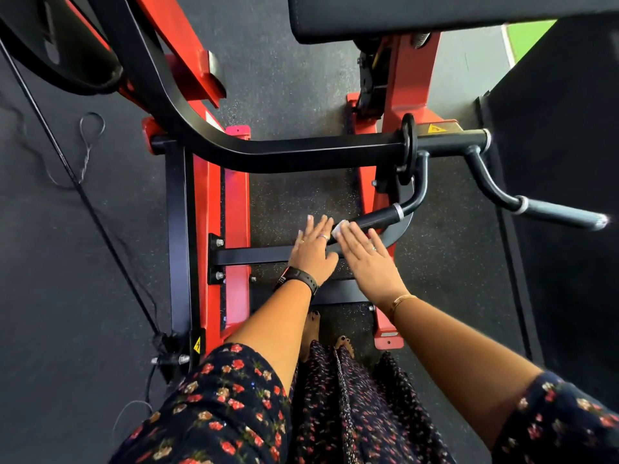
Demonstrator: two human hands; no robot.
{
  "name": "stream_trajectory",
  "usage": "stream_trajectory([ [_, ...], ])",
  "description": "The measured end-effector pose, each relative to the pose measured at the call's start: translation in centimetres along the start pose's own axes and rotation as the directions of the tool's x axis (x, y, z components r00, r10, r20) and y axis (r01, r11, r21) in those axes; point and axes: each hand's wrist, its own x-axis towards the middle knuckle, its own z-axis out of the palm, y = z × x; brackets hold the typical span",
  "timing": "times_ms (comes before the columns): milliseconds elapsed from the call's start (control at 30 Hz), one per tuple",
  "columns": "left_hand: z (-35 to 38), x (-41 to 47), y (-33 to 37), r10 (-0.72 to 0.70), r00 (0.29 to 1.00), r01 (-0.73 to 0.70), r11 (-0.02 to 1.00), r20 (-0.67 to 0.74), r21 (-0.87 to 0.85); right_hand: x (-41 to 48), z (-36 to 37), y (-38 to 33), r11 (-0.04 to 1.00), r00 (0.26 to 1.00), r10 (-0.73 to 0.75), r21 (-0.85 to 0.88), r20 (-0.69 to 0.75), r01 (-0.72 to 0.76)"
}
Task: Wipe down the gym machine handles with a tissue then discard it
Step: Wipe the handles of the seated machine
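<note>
1. At the left, a thin wire loop [90, 135] lies on the dark speckled floor [67, 262]. A black weight plate [67, 45] sits at the upper left corner.
2. The red machine frame [234, 209] runs along the floor. A black lever arm [301, 152] curves over it toward the right.
3. The left hand [313, 251] is flat, with fingers straight and slightly spread. It grips nothing. Its fingertips lie just beside the free end of the near handle. Rings show on two fingers, and a black watch [298, 276] is on the wrist.
4. The tissue [341, 227] is a small, white, crumpled wad. It sits on the free end of the near handle, between the two hands. It touches the right hand's fingertips; whether the left hand touches it cannot be told.
5. The right hand [366, 259] is also flat with straight fingers. It is laid across the handle's end, and its index finger rests on the tissue without curling round it. A gold bracelet [402, 301] circles the wrist.
6. The near handle [378, 218] is a black grip with a pale band at its upper end, where it joins a bent bar.
7. The far handle [562, 217], a grey-black grip with a similar band, sticks out at the right edge, well apart from both hands.
8. A black pad [435, 15] spans the top right.
</note>
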Motion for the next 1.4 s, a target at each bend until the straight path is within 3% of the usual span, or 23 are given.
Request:
stream_trajectory([
  [67, -0.1, 0.1, 0.0, 0.016, 1.000, -0.017, 0.989, 0.007, 0.148, 0.6, 0.1, -0.4, 0.999, 0.999, -0.052, -0.017, -0.006, 0.052],
  [200, -0.2, 0.5, -0.2, -0.035, 0.999, 0.035, 0.973, -0.004, 0.229, 1.7, -0.8, 0.8, 0.996, 0.995, -0.085, -0.016, 0.048, 0.086],
  [300, 0.0, 0.6, -0.1, -0.043, 0.999, 0.043, 0.962, -0.005, 0.269, 1.5, -1.0, 2.8, 1.000, 0.999, 0.018, -0.003, 0.031, -0.018],
  [400, 0.1, 0.6, 0.2, -0.065, 0.998, 0.063, 0.945, -0.004, 0.321, 0.2, -0.4, 3.6, 0.987, 0.984, 0.158, 0.054, -0.086, -0.154],
  [500, -0.1, 0.6, 0.3, -0.057, 0.998, 0.056, 0.929, -0.008, 0.365, -1.1, 0.3, 2.3, 0.984, 0.981, 0.161, 0.099, -0.109, -0.151],
  [633, 0.0, 0.6, 0.6, 0.007, 1.000, -0.003, 0.920, -0.010, 0.392, -0.4, 0.5, 0.0, 0.998, 0.998, -0.050, 0.040, -0.036, 0.052],
  [700, 0.2, 0.6, 0.8, 0.019, 0.999, -0.006, 0.925, -0.031, 0.380, 0.5, 0.0, 0.4, 0.997, 0.997, -0.070, 0.033, -0.020, 0.070],
  [767, 0.3, 0.6, 0.9, 0.031, 0.999, -0.018, 0.920, -0.025, 0.391, 0.9, -0.6, 1.8, 0.999, 1.000, -0.012, 0.036, -0.006, 0.013],
  [900, 0.7, 0.7, 0.7, 0.038, 0.999, -0.025, 0.913, -0.024, 0.408, -0.2, -0.2, 4.6, 0.962, 0.962, 0.261, 0.102, -0.077, -0.253],
  [967, 0.9, 0.8, 0.6, 0.042, 0.999, -0.031, 0.912, -0.018, 0.408, -1.3, 0.6, 4.4, 0.944, 0.945, 0.311, 0.147, -0.102, -0.295],
  [1233, 0.6, 0.9, 0.7, 0.037, 0.999, -0.032, 0.901, -0.004, 0.432, -0.1, -0.4, 2.2, 0.990, 0.998, 0.056, 0.131, -0.001, -0.055],
  [1400, 1.0, 0.8, 0.7, 0.041, 0.998, -0.011, 0.891, -0.056, 0.454, 0.7, -1.0, 5.1, 0.973, 0.979, 0.201, 0.126, -0.028, -0.196],
])
